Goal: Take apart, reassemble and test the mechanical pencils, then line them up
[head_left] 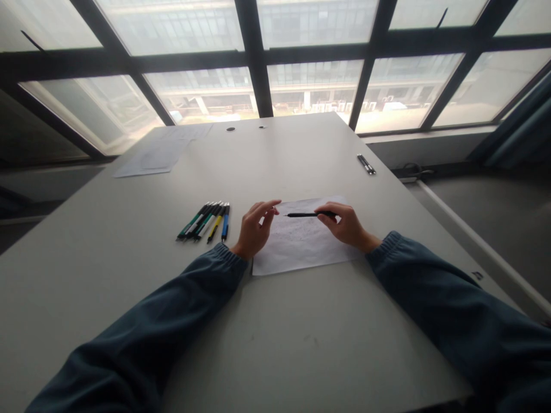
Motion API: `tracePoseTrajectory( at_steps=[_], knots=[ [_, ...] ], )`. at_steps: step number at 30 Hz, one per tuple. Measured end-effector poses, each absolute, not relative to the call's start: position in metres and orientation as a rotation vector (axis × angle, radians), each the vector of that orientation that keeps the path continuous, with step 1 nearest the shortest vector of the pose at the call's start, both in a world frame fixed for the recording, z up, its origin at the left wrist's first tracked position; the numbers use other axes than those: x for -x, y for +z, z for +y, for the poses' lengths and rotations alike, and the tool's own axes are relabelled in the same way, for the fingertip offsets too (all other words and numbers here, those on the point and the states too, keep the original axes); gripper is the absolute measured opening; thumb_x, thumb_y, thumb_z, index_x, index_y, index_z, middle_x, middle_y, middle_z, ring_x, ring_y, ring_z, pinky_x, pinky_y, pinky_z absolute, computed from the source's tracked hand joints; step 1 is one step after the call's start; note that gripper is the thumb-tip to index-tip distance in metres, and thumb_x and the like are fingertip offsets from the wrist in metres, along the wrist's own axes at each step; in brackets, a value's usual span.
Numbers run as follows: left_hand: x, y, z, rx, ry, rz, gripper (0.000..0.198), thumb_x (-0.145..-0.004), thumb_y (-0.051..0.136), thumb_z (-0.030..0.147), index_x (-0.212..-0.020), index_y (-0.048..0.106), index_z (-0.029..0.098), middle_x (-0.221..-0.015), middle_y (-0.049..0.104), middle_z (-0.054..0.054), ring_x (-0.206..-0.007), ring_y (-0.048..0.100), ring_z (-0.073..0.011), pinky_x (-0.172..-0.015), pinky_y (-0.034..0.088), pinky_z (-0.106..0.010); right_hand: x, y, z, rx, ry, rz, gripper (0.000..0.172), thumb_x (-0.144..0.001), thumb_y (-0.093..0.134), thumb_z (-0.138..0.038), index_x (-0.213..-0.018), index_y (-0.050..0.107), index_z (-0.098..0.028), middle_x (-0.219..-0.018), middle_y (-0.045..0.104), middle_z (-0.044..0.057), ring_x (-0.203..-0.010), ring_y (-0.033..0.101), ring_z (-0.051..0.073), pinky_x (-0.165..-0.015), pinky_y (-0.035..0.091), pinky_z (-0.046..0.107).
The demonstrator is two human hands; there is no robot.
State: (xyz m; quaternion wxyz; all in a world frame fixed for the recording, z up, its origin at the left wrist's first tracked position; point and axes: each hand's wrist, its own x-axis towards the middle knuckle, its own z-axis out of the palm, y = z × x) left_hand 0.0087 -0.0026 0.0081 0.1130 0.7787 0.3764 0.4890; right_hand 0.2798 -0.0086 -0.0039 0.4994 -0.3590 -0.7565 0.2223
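My right hand (344, 225) pinches a black pen (303, 215), held level above a sheet of paper (297, 252). The pen's thin tip points left and looks narrow, like a bare refill. Just left of that tip, my left hand (257, 226) is closed in a pinch, its index finger stretched over the thumb. A tiny shiny piece (274, 209) seems to sit between those fingertips, too small to name. The paper beneath both hands carries faint marks. Beside my left wrist, several pens (202, 221) with green, white, yellow, blue and black barrels lie side by side.
Two dark pens (366, 164) lie near the right edge of the white table (107, 275). More paper sheets (157, 152) rest at the far left. A round dark table grommet (231, 129) is at the back, before large windows (314, 86).
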Motion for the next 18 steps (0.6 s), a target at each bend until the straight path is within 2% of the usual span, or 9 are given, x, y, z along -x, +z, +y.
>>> tracePoseTrajectory(
  at_steps=[4,11,18],
  knots=[
    [-0.0079,0.0083,-0.0026,-2.339,1.385,1.058,0.021,-0.101,0.053,0.029,-0.110,0.070,0.022,-0.089,0.068,-0.005,-0.087,0.064,-0.0177,-0.083,0.054,-0.035,-0.2788,-0.0032,-0.0084,0.871,0.541,-1.836,0.016,-0.093,0.064,-0.033,-0.097,0.073,-0.020,-0.080,0.067,0.003,-0.061,0.051,0.013,-0.059,0.045,0.028],
    [-0.0085,0.0094,-0.0011,-2.456,1.340,1.004,0.018,-0.088,0.074,0.037,-0.098,0.071,0.022,-0.094,0.073,-0.006,-0.091,0.064,-0.0207,-0.086,0.054,-0.038,-0.2782,-0.0032,-0.0082,0.860,0.570,-1.877,0.016,-0.094,0.063,-0.032,-0.099,0.072,-0.020,-0.083,0.066,0.004,-0.064,0.052,0.014,-0.060,0.044,0.028],
    [-0.0080,0.0075,0.0007,-2.453,1.311,0.995,0.017,-0.092,0.069,0.039,-0.090,0.073,0.022,-0.088,0.073,-0.006,-0.086,0.063,-0.0200,-0.080,0.055,-0.037,-0.2785,-0.0046,-0.0069,0.850,0.553,-1.899,0.016,-0.093,0.063,-0.031,-0.100,0.073,-0.020,-0.082,0.067,0.004,-0.063,0.052,0.013,-0.060,0.046,0.028]
  ],
)
